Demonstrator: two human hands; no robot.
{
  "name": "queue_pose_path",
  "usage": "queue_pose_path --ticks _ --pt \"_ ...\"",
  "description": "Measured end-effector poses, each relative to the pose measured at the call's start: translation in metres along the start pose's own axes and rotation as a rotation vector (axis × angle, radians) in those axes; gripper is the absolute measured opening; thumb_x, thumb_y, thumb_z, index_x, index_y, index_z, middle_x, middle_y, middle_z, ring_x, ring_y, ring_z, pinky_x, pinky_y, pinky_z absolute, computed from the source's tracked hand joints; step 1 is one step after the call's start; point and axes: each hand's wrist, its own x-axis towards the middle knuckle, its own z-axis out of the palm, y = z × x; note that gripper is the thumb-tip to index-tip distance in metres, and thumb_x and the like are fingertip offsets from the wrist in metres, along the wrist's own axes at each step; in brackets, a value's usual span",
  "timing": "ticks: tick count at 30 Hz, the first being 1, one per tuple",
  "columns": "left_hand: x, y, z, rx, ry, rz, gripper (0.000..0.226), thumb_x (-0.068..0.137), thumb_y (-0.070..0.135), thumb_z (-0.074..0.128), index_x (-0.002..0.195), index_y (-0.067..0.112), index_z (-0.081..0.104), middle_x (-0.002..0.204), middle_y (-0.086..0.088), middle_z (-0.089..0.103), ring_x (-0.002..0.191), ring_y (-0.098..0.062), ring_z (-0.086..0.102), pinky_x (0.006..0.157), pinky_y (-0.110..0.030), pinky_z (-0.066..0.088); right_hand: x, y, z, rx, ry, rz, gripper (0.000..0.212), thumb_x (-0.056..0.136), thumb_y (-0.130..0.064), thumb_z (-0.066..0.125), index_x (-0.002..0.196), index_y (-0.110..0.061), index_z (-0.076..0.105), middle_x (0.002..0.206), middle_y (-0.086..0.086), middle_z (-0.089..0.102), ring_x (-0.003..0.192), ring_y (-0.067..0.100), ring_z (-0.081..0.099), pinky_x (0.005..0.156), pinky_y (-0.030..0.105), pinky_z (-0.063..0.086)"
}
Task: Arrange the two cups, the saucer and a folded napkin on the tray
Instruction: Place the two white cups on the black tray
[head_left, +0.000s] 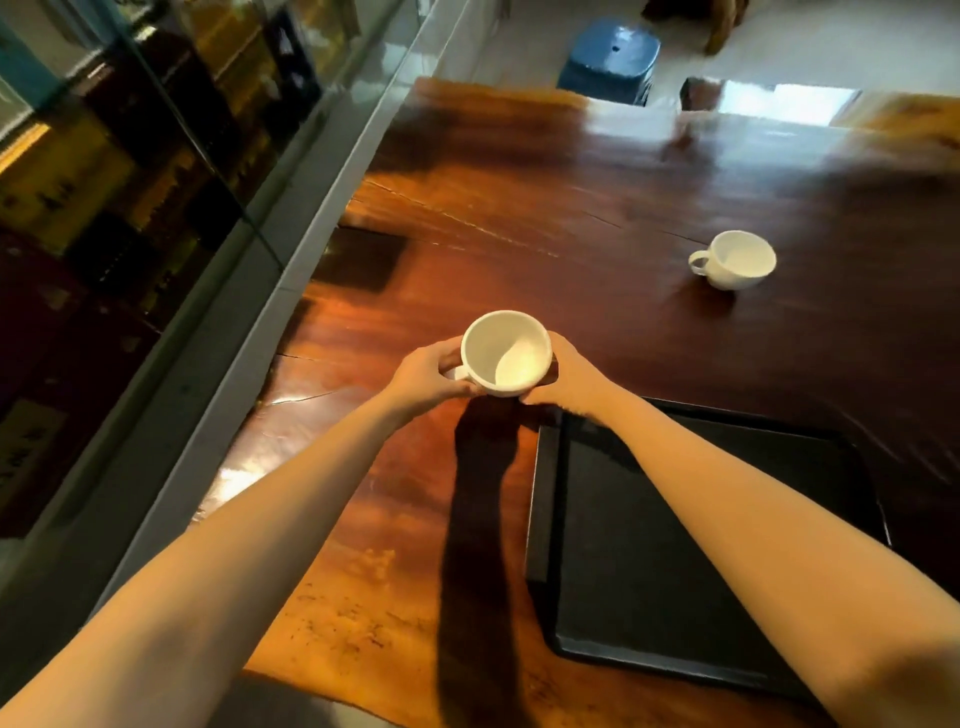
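Polished reddish-brown wooden table (597, 218) filled most of the view, its glossy top catching glare at the far end, with a glass-fronted cabinet (130, 156) running along the left side and a blue plastic stool (610, 60) standing on the pale floor beyond the table's far edge. A small dark square mat (361, 260) lay flat on the wood near the cabinet side.

Both bare forearms reached forward from the bottom of the frame. The left hand (423, 376) and the right hand (569, 376) were closed around a white ceramic cup (506, 353) from opposite sides, the left one at the handle side, fingers curled under the bowl. The cup was upright, its mouth open to the camera and its inside bare; whether it rested on the wood or was lifted just above it could not be told. It sat just beyond the near-left corner of a black rectangular tray (701, 545), which lay on the table at the right with its floor bare. The right forearm crossed over the tray's far-left corner.

A second white ceramic cup (735, 260) stood upright well apart, farther back on the right, its handle pointing left
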Motion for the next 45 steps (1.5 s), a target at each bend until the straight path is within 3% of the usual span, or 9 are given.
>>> queue_pose_path --ticks 4,9,12,14,20,28,34,41,45 --pt "0.007 0.035 0.028 0.047 -0.027 0.087 0.070 0.072 0.004 0.076 0.136 0.016 0.049 0.133 -0.003 0.059 0.124 -0.016 0.053 0.103 -0.035 0.041 -0.030 0.001 -0.037 0.026 0.067 0.003 0.079 0.072 0.011 0.070 0.138 -0.012 0.032 0.122 -0.004 0.040 0.109 0.008 0.041 0.076 0.007 0.046" --pt "0.010 0.072 0.078 0.073 -0.061 0.126 0.070 0.073 0.001 0.075 0.136 0.015 0.049 0.129 -0.001 0.061 0.116 -0.007 0.054 0.095 -0.024 0.041 -0.071 0.020 -0.083 0.055 0.110 0.044 0.080 0.074 0.006 0.071 0.138 -0.017 0.030 0.126 -0.005 0.039 0.111 0.009 0.042 0.079 0.012 0.041" --pt "0.008 0.086 0.115 0.075 -0.085 0.126 0.070 0.072 0.006 0.076 0.136 0.017 0.050 0.129 0.000 0.062 0.114 -0.007 0.055 0.101 -0.029 0.042 -0.096 0.042 -0.107 0.059 0.135 0.105 0.085 0.073 0.002 0.073 0.141 -0.020 0.026 0.136 -0.002 0.036 0.118 0.012 0.039 0.094 0.023 0.036" --pt "0.007 0.095 0.145 0.074 -0.123 0.128 0.068 0.072 0.009 0.076 0.134 0.019 0.051 0.129 0.000 0.062 0.114 -0.008 0.055 0.101 -0.029 0.042 -0.115 0.058 -0.125 0.077 0.147 0.139 0.086 0.073 0.002 0.073 0.141 -0.021 0.026 0.143 0.003 0.033 0.120 0.014 0.038 0.096 0.030 0.035" --pt "0.006 0.109 0.228 0.082 -0.163 0.094 0.065 0.072 0.007 0.074 0.131 0.022 0.053 0.127 -0.001 0.063 0.119 -0.015 0.057 0.104 -0.035 0.043 -0.167 0.105 -0.161 0.159 0.188 0.222 0.085 0.074 0.008 0.069 0.141 -0.022 0.026 0.142 0.005 0.036 0.116 0.013 0.038 0.092 0.029 0.037" --pt "0.023 0.123 0.315 0.179 -0.249 0.025 0.063 0.075 0.004 0.069 0.133 0.019 0.051 0.126 -0.002 0.062 0.116 -0.015 0.056 0.090 -0.025 0.042 -0.209 0.167 -0.195 0.240 0.281 0.344 0.085 0.074 0.008 0.068 0.141 -0.022 0.027 0.137 0.001 0.037 0.116 0.013 0.036 0.095 0.031 0.037" --pt "0.028 0.119 0.349 0.245 -0.243 -0.026 0.063 0.072 0.006 0.070 0.130 0.024 0.053 0.123 -0.001 0.065 0.117 -0.018 0.058 0.098 -0.035 0.048 -0.221 0.195 -0.203 0.292 0.277 0.396 0.083 0.074 0.012 0.065 0.141 -0.021 0.029 0.125 -0.004 0.039 0.115 0.011 0.037 0.091 0.029 0.039" --pt "0.030 0.116 0.358 0.222 -0.214 -0.069 0.062 0.073 0.006 0.072 0.130 0.025 0.053 0.126 0.000 0.063 0.119 -0.017 0.056 0.097 -0.032 0.045 -0.216 0.203 -0.209 0.288 0.282 0.413 0.085 0.073 0.013 0.064 0.141 -0.022 0.028 0.141 0.003 0.037 0.129 0.019 0.034 0.103 0.037 0.037" --pt "0.026 0.118 0.358 0.199 -0.227 -0.077 0.062 0.075 0.008 0.072 0.131 0.026 0.051 0.128 0.000 0.061 0.120 -0.016 0.055 0.099 -0.035 0.044 -0.216 0.207 -0.211 0.260 0.264 0.432 0.085 0.073 0.011 0.065 0.142 -0.021 0.026 0.142 0.005 0.036 0.131 0.021 0.034 0.094 0.031 0.037"
